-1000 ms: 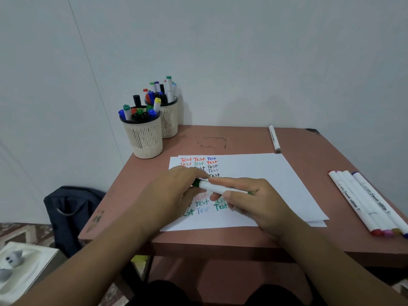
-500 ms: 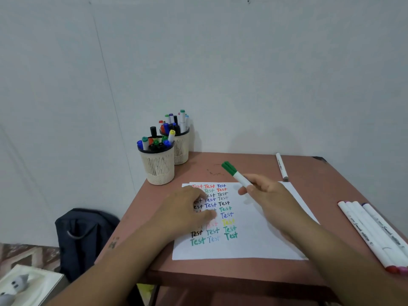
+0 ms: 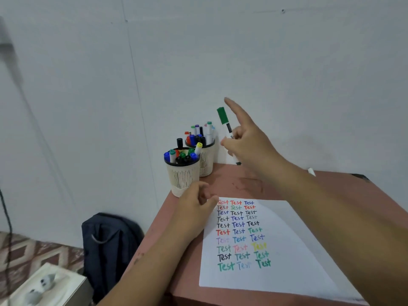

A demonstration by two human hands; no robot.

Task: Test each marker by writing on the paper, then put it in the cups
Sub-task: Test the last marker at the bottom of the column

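Right hand (image 3: pixel 249 140), which was over the white paper sheet (image 3: pixel 276 250) a moment ago, now grips my capped green-capped white marker (image 3: pixel 226 127) upright just beside the rear white mesh cup (image 3: pixel 206 164); testing done, dropping in is next. Left hand (image 3: pixel 194 208) rests loosely curled, empty, in front of that cup.

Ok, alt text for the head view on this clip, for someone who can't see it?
A right hand holds a green-capped marker upright beside two mesh cups full of markers at the back of a reddish table. The left hand rests at the edge of a paper covered in coloured "Test" words.
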